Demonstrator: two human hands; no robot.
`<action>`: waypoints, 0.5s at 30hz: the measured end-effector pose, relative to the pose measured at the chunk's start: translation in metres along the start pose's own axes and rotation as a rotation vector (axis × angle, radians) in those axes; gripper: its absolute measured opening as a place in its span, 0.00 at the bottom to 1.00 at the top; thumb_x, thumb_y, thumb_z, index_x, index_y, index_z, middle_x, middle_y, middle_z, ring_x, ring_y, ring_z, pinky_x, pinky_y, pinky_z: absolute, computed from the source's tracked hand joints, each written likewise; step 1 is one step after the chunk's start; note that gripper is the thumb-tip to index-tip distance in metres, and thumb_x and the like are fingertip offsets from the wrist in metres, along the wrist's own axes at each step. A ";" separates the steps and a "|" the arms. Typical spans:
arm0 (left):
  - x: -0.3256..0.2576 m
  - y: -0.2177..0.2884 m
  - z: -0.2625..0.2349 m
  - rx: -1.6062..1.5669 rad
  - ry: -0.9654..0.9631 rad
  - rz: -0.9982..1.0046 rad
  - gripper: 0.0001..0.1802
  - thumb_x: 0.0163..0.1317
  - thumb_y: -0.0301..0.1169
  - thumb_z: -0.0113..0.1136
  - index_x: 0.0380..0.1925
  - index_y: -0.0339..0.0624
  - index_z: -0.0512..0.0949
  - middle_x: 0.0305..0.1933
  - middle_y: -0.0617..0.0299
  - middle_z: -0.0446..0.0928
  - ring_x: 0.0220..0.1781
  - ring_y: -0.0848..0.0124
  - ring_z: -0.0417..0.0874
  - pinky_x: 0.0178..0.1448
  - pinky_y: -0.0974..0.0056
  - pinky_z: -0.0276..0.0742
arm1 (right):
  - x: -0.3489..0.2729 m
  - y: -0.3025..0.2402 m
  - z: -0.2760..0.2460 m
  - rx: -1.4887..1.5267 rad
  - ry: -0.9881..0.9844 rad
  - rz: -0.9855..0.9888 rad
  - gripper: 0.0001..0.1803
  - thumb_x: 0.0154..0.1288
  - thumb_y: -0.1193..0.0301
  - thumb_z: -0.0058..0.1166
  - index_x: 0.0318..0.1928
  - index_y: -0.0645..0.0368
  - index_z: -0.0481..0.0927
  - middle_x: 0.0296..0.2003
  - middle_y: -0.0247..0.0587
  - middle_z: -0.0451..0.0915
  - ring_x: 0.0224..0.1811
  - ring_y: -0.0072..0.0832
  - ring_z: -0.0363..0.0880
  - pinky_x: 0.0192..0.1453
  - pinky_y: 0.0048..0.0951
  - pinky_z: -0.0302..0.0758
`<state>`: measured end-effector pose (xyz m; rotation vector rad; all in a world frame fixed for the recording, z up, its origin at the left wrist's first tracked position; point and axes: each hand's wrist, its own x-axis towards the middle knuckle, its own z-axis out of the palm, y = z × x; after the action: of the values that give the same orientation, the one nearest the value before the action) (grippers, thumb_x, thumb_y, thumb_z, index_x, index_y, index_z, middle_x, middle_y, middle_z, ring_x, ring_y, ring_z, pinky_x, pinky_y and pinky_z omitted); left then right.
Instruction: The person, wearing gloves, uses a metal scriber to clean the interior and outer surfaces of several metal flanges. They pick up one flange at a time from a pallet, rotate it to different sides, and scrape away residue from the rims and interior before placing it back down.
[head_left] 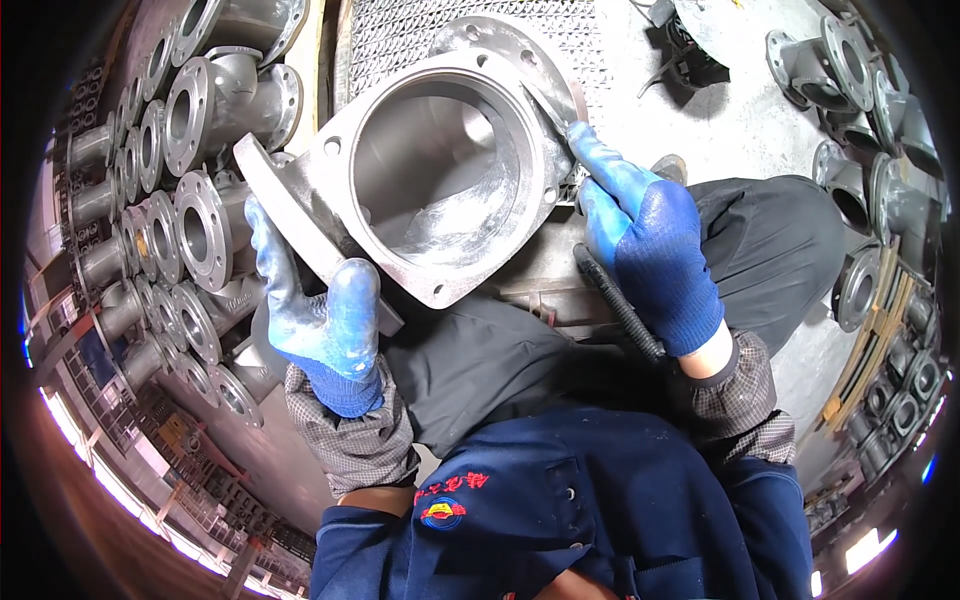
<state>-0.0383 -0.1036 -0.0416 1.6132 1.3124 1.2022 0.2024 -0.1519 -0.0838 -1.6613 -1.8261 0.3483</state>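
A large grey metal valve body (300, 200) with flanges stands tilted in front of me, its wide round bore facing up towards me. My left hand (325, 320), in a blue coated glove, grips the left flange, fingers along its outer side and thumb near its lower end. At the casting's right side is my right hand (650, 235), also gloved, with the index finger stretched along a thin metal strip (546, 108) beside the bore rim. A black ribbed handle (622, 305) sticks out under that palm; whether it joins the strip is hidden.
Rows of similar flanged castings (200, 230) are stacked at the left, and more castings (845, 75) stand at the right. A metal mesh (390, 45) lies beyond the valve body. A black object (690, 55) rests on the pale floor. My bent legs (770, 240) flank the work.
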 end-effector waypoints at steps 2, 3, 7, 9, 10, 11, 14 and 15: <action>0.001 0.001 0.001 0.000 -0.006 0.001 0.44 0.53 0.36 0.66 0.63 0.23 0.56 0.68 0.43 0.57 0.69 0.58 0.59 0.72 0.56 0.49 | 0.002 -0.005 -0.003 -0.011 0.005 0.040 0.11 0.54 0.85 0.48 0.39 0.77 0.77 0.41 0.57 0.80 0.39 0.43 0.82 0.44 0.30 0.80; 0.001 -0.001 -0.002 0.023 -0.010 0.015 0.44 0.52 0.36 0.66 0.63 0.24 0.57 0.68 0.43 0.57 0.69 0.58 0.59 0.72 0.56 0.49 | 0.004 -0.008 -0.003 0.001 -0.002 0.082 0.12 0.55 0.84 0.48 0.40 0.76 0.77 0.40 0.57 0.80 0.38 0.43 0.82 0.44 0.30 0.79; 0.000 -0.007 -0.004 0.047 0.011 0.041 0.43 0.51 0.36 0.67 0.62 0.24 0.59 0.68 0.43 0.58 0.70 0.58 0.59 0.72 0.56 0.49 | 0.012 -0.015 -0.008 0.066 -0.056 0.221 0.16 0.55 0.82 0.47 0.46 0.72 0.77 0.37 0.58 0.80 0.35 0.44 0.82 0.41 0.31 0.78; 0.000 -0.009 -0.004 0.046 0.026 0.052 0.42 0.51 0.35 0.68 0.62 0.24 0.59 0.68 0.42 0.58 0.70 0.58 0.58 0.72 0.55 0.49 | 0.013 -0.011 -0.008 0.072 -0.063 0.189 0.17 0.55 0.81 0.47 0.47 0.71 0.77 0.34 0.58 0.79 0.32 0.43 0.81 0.38 0.32 0.77; 0.000 -0.009 -0.003 0.043 0.027 0.053 0.42 0.51 0.35 0.68 0.62 0.24 0.59 0.68 0.42 0.58 0.70 0.58 0.58 0.72 0.55 0.49 | 0.013 -0.008 -0.009 0.093 -0.060 0.185 0.18 0.55 0.80 0.47 0.47 0.70 0.77 0.32 0.58 0.79 0.30 0.42 0.81 0.35 0.32 0.77; 0.000 -0.009 -0.003 0.040 0.028 0.054 0.42 0.51 0.35 0.67 0.62 0.24 0.60 0.68 0.42 0.58 0.70 0.58 0.58 0.72 0.55 0.49 | 0.015 -0.004 -0.008 0.151 -0.042 0.200 0.17 0.54 0.80 0.48 0.46 0.70 0.78 0.27 0.57 0.78 0.25 0.40 0.80 0.31 0.32 0.75; -0.001 -0.008 -0.003 0.031 0.016 0.036 0.42 0.52 0.34 0.67 0.62 0.25 0.59 0.68 0.43 0.58 0.70 0.58 0.58 0.72 0.56 0.49 | 0.013 0.000 -0.008 0.417 -0.022 0.347 0.17 0.54 0.78 0.48 0.46 0.70 0.78 0.25 0.58 0.78 0.24 0.39 0.80 0.29 0.32 0.76; 0.000 -0.006 -0.003 0.026 0.012 0.033 0.42 0.52 0.33 0.67 0.63 0.25 0.59 0.68 0.43 0.58 0.70 0.58 0.58 0.72 0.56 0.49 | 0.014 0.001 -0.008 0.520 -0.021 0.410 0.17 0.55 0.78 0.48 0.46 0.70 0.78 0.26 0.59 0.78 0.25 0.40 0.81 0.31 0.31 0.76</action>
<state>-0.0433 -0.1026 -0.0463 1.6540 1.3186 1.2215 0.2078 -0.1406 -0.0744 -1.6334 -1.2454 0.9319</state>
